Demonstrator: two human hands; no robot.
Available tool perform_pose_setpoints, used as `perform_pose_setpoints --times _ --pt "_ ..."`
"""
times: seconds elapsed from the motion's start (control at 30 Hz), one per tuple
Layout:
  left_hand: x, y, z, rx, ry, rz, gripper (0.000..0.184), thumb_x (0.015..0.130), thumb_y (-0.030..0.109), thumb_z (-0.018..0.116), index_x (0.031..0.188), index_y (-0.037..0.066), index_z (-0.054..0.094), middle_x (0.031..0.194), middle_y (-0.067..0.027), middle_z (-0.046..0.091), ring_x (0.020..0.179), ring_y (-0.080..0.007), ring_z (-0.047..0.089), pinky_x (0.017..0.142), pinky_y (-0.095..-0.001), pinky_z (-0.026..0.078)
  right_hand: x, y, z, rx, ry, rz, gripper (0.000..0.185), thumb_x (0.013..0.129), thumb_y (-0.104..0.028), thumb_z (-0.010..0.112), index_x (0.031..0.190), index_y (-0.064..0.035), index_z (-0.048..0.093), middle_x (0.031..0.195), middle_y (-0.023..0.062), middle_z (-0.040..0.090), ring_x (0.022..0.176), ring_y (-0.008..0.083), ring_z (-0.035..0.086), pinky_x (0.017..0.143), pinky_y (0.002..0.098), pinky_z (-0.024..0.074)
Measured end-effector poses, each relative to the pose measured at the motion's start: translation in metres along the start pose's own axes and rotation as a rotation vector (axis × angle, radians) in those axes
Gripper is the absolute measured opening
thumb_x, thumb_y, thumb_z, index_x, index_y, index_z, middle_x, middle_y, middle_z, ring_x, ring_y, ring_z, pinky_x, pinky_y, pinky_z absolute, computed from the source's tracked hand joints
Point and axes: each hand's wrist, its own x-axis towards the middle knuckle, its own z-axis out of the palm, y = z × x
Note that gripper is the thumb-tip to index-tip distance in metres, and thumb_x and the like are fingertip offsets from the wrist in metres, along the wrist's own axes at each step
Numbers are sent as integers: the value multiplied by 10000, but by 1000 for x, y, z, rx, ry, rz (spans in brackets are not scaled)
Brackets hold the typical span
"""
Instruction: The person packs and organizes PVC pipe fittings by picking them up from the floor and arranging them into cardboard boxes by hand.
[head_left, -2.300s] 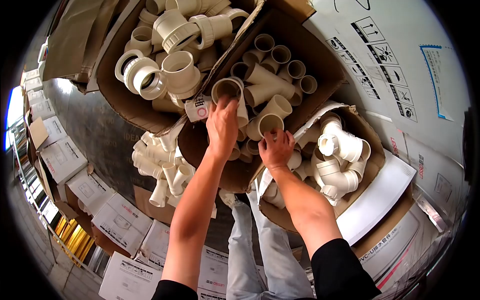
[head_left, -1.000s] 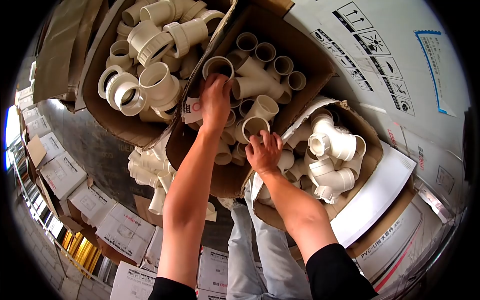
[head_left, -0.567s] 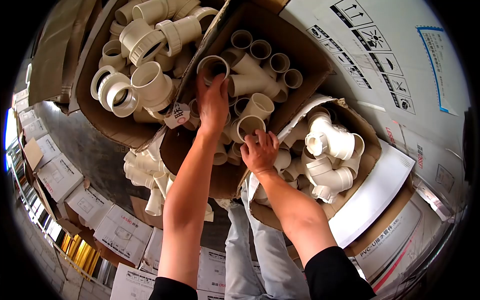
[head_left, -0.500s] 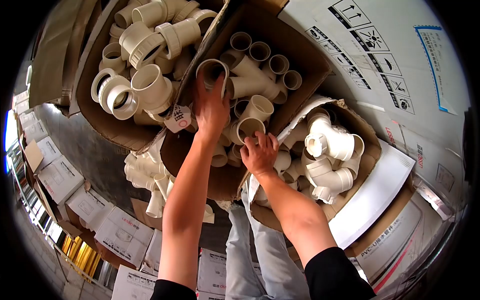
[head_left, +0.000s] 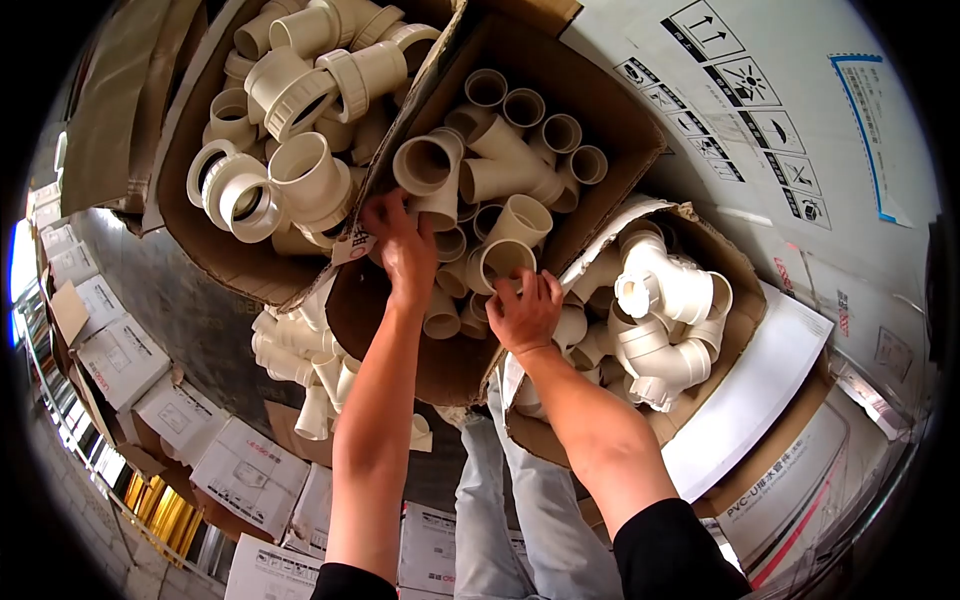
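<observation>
Inside the middle cardboard box (head_left: pixel 600 95) lie several cream plastic pipe fittings, some of them branched. My left hand (head_left: pixel 402 250) is at the box's left side, just below a pipe tee (head_left: pixel 432 168); its fingers are apart and hold nothing, with the fingertips close to the tee's lower end. My right hand (head_left: pixel 525 312) has its fingers curled at the near rim of another branched pipe fitting (head_left: pixel 522 222), whose round mouth faces up. The undersides of both fittings are hidden.
An open box (head_left: pixel 215 265) of larger collared fittings stands at the left. To the right is a box (head_left: pixel 745 290) of curved trap fittings. Loose fittings (head_left: pixel 325 375) lie on the floor, and white cartons (head_left: pixel 245 470) line the lower left. A large printed carton (head_left: pixel 800 60) stands behind.
My left hand has let go of the pipe tee and drawn back down and left from it. The tee now rests tilted among the others. My right hand stays at the same fitting.
</observation>
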Motion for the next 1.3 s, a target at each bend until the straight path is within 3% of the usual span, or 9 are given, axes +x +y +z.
perform_pose_setpoints --times 0.2,0.27,0.33,0.4,0.47,0.5,0.6,1.0,1.3 --pt "19 22 0 148 -90 -23 536 929 134 654 1445 152 510 1239 -307 455 1125 -462 506 929 -515 474 1 0 -1 10 -13 -13 228 732 -193 714 951 -210 652 1050 49 597 919 247 614 1035 418 377" --pt "17 27 0 113 -155 -7 619 955 186 627 1533 209 406 1236 -333 481 1122 -496 524 960 -534 463 0 -1 -2 10 -17 -10 228 732 -192 715 949 -212 652 1050 49 597 919 248 615 1036 418 377" --pt "14 37 0 -43 -282 -247 709 958 165 623 1583 233 294 1249 -354 483 1119 -536 528 984 -532 453 2 -1 -2 10 -17 -7 228 731 -191 715 948 -213 651 1050 49 598 918 248 615 1038 418 377" --pt "8 10 16 -50 -206 -106 734 967 147 617 1589 168 228 1281 -336 494 1119 -530 548 959 -522 477 1 0 -1 -4 -22 -6 226 729 -193 716 945 -214 651 1046 50 597 919 250 615 1039 420 380" --pt "6 -2 27 -284 19 -243 644 974 132 618 1526 63 295 1247 -260 543 1092 -431 596 904 -490 518 0 1 1 -5 -15 -4 229 728 -194 717 946 -213 650 1048 50 596 921 251 615 1039 421 382" --pt "9 -4 29 -535 -9 -545 539 986 129 618 1445 7 364 1193 -182 576 1068 -311 612 895 -455 548 -2 1 2 -2 -8 -1 233 726 -196 718 948 -212 649 1050 50 594 922 252 614 1039 423 384" --pt "5 -2 32 -934 -15 -678 483 1000 137 613 1417 13 403 1160 -133 578 1069 -240 591 927 -414 558 -2 1 2 -7 -12 -11 241 726 -201 719 956 -210 649 1056 52 593 926 255 615 1039 424 387" --pt "-1 -6 31 -1179 -9 -1024 596 968 75 597 1507 87 343 1453 -118 453 1242 -300 554 1004 -425 545 -1 0 1 -11 -12 -2 224 725 -211 725 938 -208 655 1064 51 598 945 255 612 1048 427 383" --pt "-7 -2 18 -1148 -73 -1117 578 949 41 604 1471 115 368 1362 -114 527 1217 -301 576 954 -428 530 0 0 0 -8 -19 -4 211 734 -209 715 935 -208 651 1039 50 588 951 249 603 1039 422 388"
